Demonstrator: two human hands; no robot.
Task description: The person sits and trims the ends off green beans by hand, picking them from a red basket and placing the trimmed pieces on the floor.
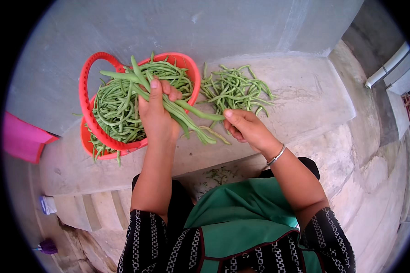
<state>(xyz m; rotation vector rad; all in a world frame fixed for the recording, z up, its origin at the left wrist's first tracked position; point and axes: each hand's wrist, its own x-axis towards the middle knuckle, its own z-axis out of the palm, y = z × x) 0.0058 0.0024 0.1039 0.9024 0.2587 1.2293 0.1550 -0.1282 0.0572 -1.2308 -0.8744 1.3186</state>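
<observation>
My left hand (pixel 158 109) is closed round a bunch of long green beans (pixel 134 76) in front of the red basket. With thumb and fingers my right hand (pixel 243 127) pinches the tip of one green bean (pixel 200 113) that reaches out of that bunch. The red basket (pixel 193 68) has a raised loop handle and is heaped with green beans (pixel 116 109). To its right a loose pile of green beans (pixel 237 86) lies on the concrete ledge. A thin, yellowish bean (pixel 216 135) rests on the ledge below the bunch.
The grey concrete ledge (pixel 305 100) runs along a grey wall (pixel 241 27). Small green scraps (pixel 219 175) lie below its front edge, between my knees. A pink object (pixel 25 136) stands at the left, and a purple brush-like thing (pixel 48 246) lies lower left. A white pipe (pixel 387 66) is at the right.
</observation>
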